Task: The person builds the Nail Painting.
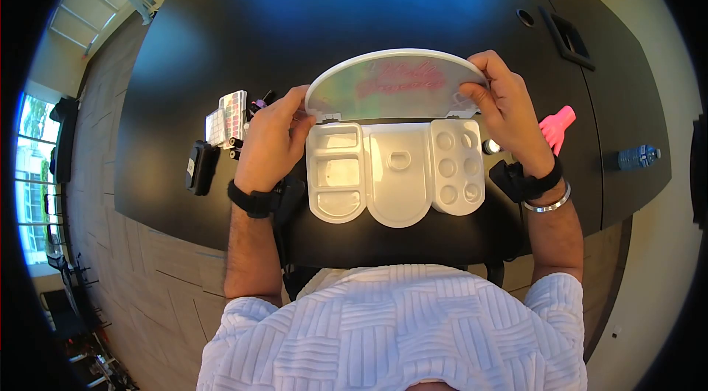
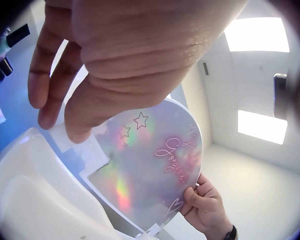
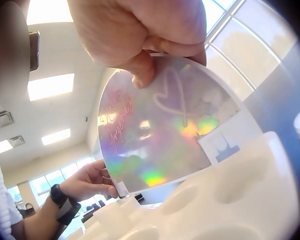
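A white organizer case (image 1: 399, 170) stands on the dark table, its compartments facing up. Its rounded lid (image 1: 383, 88) stands raised at the back, the shiny holographic inner face with pink lettering toward me. My right hand (image 1: 505, 107) pinches the lid's right edge, thumb on the inner face and fingers behind. At the lid's lower left corner, by the hinge, my left hand (image 1: 273, 136) grips the edge between thumb and fingers. The right wrist view shows the round wells (image 3: 180, 200) of the case below the lid.
Left of the case lie a clear box of colored pieces (image 1: 233, 118), small dark bottles and a black pouch (image 1: 200, 167). To the right are a pink hand-shaped form (image 1: 557, 127), a small white-capped jar (image 1: 491, 146) and a water bottle (image 1: 639, 157).
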`<move>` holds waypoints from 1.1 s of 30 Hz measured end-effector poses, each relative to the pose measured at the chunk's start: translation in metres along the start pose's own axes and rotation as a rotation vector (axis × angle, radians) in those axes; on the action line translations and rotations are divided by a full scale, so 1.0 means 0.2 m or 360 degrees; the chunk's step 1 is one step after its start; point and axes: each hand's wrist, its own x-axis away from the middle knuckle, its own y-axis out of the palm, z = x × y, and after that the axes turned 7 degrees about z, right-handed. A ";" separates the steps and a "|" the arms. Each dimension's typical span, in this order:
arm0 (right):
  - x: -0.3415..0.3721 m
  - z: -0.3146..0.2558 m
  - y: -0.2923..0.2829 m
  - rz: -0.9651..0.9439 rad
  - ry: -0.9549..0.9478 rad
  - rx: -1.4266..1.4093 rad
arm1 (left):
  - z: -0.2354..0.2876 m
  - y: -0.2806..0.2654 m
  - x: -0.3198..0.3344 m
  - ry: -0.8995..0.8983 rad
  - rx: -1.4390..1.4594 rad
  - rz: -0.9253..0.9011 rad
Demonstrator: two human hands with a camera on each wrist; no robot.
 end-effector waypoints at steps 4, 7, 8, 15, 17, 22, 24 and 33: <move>0.02 -0.02 0.01 -0.0085 0.0005 -0.0054 | -0.02 0.00 0.00 -0.0011 -0.0083 -0.0033; 0.02 -0.03 0.02 -0.0118 -0.0011 -0.0016 | -0.03 0.00 0.00 0.0000 -0.0136 -0.0097; 0.02 -0.03 0.02 -0.0119 -0.0009 -0.0015 | -0.03 0.00 0.00 0.0011 -0.0170 -0.0131; 0.05 0.01 0.03 -0.0159 0.0027 -0.0005 | -0.04 0.02 0.00 0.0013 -0.0154 -0.0157; 0.07 0.01 0.04 -0.0172 0.0023 -0.0009 | -0.06 0.03 0.01 0.0029 -0.0257 -0.0215; 0.08 0.01 0.04 -0.0227 -0.0079 0.0060 | 0.00 0.01 0.00 0.0085 -0.0222 -0.0164; 0.08 -0.03 0.04 -0.0215 -0.0139 0.0091 | 0.06 0.00 -0.02 0.0183 -0.0165 -0.0033; 0.07 -0.11 0.13 -0.0081 -0.0303 0.0265 | 0.23 0.13 -0.16 0.0459 0.0076 -0.0019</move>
